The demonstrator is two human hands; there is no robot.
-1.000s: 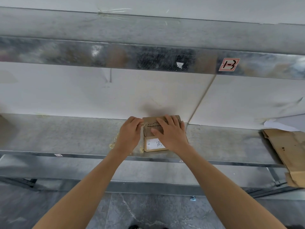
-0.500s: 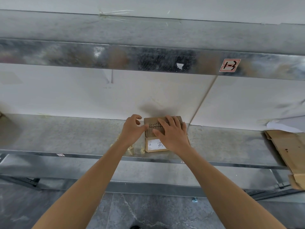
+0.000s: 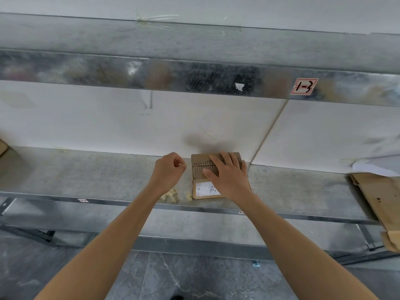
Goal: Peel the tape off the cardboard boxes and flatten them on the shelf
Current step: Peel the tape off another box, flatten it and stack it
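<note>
A small flattened cardboard box [image 3: 200, 169] with a white label [image 3: 204, 188] lies on the metal shelf [image 3: 86, 176], near its front edge. My right hand [image 3: 227, 174] presses down on it with straight, spread fingers. My left hand [image 3: 170, 169] hovers just left of the box and apart from it, with fingers curled and thumb pinched against fingertips. The pinch seems to be on a thin clear strip of tape, which is barely visible. Crumpled yellowish tape scraps [image 3: 171, 194] lie on the shelf under my left wrist.
Flattened brown cardboard [image 3: 381, 198] hangs over the shelf's right end, with white paper [image 3: 372, 165] behind it. An upper shelf beam [image 3: 194, 76] with a red-framed tag [image 3: 304, 85] runs overhead. A white wall backs the shelf. Grey floor lies below.
My left hand has pulled away leftward from the box's left edge, and a gap now shows between them. My right hand stays pressed on the box.
</note>
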